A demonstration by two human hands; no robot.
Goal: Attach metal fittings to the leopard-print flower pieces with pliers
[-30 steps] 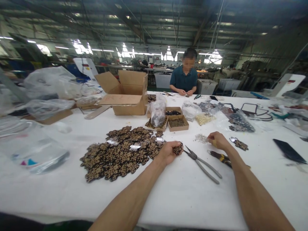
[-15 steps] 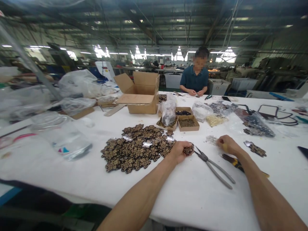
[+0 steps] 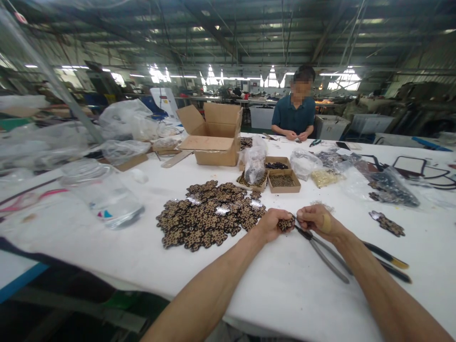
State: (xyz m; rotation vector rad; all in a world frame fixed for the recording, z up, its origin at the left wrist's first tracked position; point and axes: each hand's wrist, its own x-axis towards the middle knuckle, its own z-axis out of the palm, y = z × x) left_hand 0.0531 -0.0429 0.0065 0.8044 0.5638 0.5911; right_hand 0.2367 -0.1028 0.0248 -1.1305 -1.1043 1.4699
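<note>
My left hand [image 3: 272, 224] grips a leopard-patterned piece [image 3: 286, 223] with a dark edge, just right of a large heap of similar pieces [image 3: 203, 216]. Close beside it, my right hand [image 3: 318, 220] is closed in a pinch at the piece's right edge; what its fingertips hold is too small to make out. Grey-handled pliers [image 3: 329, 261] lie on the table under my right hand, partly hidden by it. Pliers with black and yellow handles [image 3: 390, 261] rest right of my right forearm. Small clear bits [image 3: 324, 206] lie behind my right hand.
An open cardboard box [image 3: 218, 157] and small trays of parts [image 3: 284, 189] stand farther back. A clear jar [image 3: 107, 199] is at left, plastic bags [image 3: 395, 183] at right. A person [image 3: 294, 116] works across the table.
My right hand has moved left from the small clear bits to the piece in my left hand. It now covers part of the grey-handled pliers. The view has shifted slightly.
</note>
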